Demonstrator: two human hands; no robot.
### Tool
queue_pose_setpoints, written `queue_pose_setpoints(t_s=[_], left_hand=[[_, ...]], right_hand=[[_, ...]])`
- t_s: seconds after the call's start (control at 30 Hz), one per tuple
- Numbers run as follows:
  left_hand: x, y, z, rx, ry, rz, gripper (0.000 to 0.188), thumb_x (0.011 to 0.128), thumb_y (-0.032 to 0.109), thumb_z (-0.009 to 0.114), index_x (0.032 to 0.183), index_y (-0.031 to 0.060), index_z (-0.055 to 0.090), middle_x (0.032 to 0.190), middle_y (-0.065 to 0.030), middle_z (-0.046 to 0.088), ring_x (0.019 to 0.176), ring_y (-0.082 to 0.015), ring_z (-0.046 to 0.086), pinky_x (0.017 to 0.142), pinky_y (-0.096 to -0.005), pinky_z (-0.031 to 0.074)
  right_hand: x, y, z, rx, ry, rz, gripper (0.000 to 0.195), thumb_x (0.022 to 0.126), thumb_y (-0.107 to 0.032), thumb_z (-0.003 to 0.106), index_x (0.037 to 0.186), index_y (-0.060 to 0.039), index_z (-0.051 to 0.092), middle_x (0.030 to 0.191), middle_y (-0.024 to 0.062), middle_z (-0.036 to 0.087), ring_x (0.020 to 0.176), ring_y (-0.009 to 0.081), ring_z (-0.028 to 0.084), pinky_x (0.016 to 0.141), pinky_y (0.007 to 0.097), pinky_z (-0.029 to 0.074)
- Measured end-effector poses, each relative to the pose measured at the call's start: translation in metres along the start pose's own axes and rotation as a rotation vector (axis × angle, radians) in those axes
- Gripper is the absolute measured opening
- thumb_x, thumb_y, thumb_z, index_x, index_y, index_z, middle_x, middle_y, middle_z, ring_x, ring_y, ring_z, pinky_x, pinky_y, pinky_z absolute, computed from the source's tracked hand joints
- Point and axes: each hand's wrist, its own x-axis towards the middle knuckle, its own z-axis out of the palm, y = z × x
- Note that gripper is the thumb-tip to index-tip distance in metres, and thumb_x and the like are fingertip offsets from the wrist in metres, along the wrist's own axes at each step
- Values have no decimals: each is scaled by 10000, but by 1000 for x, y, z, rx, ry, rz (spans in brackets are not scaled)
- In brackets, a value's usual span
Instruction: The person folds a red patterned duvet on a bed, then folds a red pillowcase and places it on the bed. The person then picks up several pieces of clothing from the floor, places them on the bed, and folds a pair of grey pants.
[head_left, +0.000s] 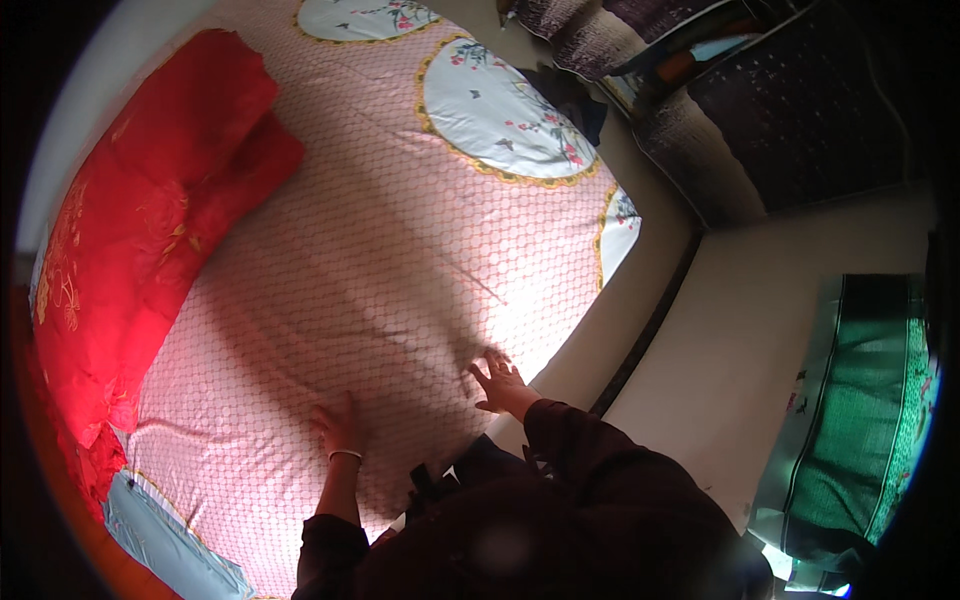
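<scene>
A pink patterned bed sheet (322, 247) with white floral medallions is spread before me over a bed. My left hand (339, 426) is over the sheet near the bed's front edge, a bracelet on its wrist and nothing seen in it. Farther right, near the sheet's right edge, my right hand (499, 384) has its fingers spread, also with nothing in it. Both hands seem to rest on the cloth, though shadow makes the contact hard to judge. Low creases run across the sheet ahead of them.
A red embroidered quilt (165, 187) lies folded along the bed's left side. Near the lower left is a grey-blue cloth (169, 536). Dark curtains (795, 120) screen shelves at the upper right. A green curtain (855, 420) hangs at the right, beyond the floor (720, 315).
</scene>
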Motion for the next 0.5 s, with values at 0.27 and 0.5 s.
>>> queue_pose_setpoints(t_s=[0.27,0.5], left_hand=[[-2,16,-23,-43,-21,-76,803,753,356,630,1414,391,176,1460,-257,9,1264,-572,135,979,-612,298],[23,11,-27,-163,-108,-89,770,777,408,598,1432,230,234,1448,-198,239,1277,-417,304,1015,-495,327]], right_hand=[[-37,7,-10,200,3,-20,613,840,-479,548,1353,-183,388,1328,176,427,1192,353,456,935,467,416],[-113,67,91,478,130,-82,342,834,-369,527,956,-67,630,912,199,637,876,379,606,749,467,483]])
